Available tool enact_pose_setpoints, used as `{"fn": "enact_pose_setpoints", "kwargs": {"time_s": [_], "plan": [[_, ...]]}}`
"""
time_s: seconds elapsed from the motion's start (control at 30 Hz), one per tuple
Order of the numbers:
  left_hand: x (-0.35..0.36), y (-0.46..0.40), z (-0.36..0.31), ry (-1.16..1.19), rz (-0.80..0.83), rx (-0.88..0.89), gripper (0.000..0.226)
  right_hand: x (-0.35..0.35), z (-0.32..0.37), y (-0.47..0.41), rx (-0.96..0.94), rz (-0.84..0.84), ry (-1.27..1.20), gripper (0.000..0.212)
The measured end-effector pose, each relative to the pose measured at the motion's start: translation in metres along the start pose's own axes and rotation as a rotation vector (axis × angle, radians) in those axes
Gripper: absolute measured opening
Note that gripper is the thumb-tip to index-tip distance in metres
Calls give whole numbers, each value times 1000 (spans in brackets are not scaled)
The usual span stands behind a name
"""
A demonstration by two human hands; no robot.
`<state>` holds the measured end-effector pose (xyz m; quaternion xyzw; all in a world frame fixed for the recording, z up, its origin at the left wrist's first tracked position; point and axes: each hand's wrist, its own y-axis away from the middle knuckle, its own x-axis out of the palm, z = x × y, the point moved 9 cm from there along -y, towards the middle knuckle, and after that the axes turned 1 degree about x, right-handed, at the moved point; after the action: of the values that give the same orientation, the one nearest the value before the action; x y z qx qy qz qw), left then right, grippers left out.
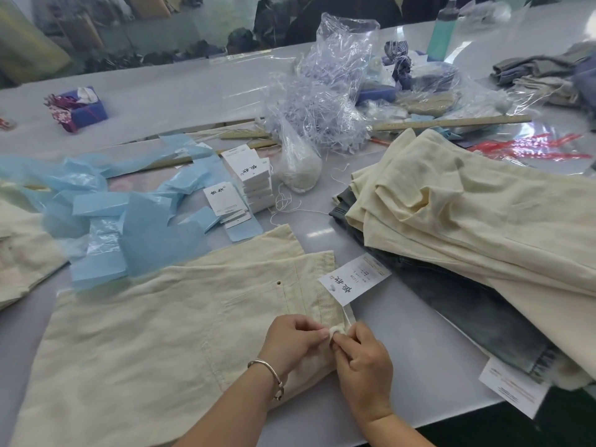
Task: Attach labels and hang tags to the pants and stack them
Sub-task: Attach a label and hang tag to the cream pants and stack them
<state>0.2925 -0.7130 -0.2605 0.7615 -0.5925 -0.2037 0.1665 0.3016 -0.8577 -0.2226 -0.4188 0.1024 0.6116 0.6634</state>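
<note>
Cream pants lie folded flat before me on the grey table. A white hang tag with dark printed characters lies at the waistband's right end. My left hand, with a silver bangle on its wrist, and my right hand meet at the waistband edge. Both pinch a small white bit there, at the tag's string. To the right, a pile of cream and grey-blue pants lies stacked, with a white tag hanging out near the table edge.
A stack of white hang tags stands behind the pants, among light blue paper and plastic pieces. Further back are a bag of white string, crumpled clear plastic, wooden rulers, a blue box and a teal bottle.
</note>
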Motion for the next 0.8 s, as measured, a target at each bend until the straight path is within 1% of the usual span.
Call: {"fn": "enact_pose_setpoints", "kwargs": {"time_s": [0.1,0.17,0.23,0.33,0.37,0.4,0.47,0.53,0.67,0.73,0.8], "plan": [[3,-5,-2,-100,19,-3,17,-2,-1,-1,-3,12,-7,9],[5,-8,-1,-160,22,-11,22,-2,-4,0,20,54,-57,14],[4,-11,-1,-201,-7,-17,26,-9,-6,-3,34,57,-126,12],[1,-11,-2,-133,-65,-22,23,-24,-20,-25,113,-18,-200,9],[0,-10,-3,-82,-77,-20,21,-22,-28,-35,164,4,-207,12],[-1,-8,-4,-34,-85,-13,20,-15,-35,-46,213,75,-216,16],[-3,-6,-6,49,-89,10,20,6,-41,-61,267,297,-229,26],[-3,-6,-8,114,-64,18,18,23,-39,-70,230,457,-195,28],[0,-9,-13,189,-29,33,9,44,-33,-79,137,612,-70,13],[0,-9,-16,197,-28,57,7,49,-35,-81,153,643,-44,9],[1,-8,-20,183,-17,92,5,49,-38,-84,192,646,-73,11]]}}
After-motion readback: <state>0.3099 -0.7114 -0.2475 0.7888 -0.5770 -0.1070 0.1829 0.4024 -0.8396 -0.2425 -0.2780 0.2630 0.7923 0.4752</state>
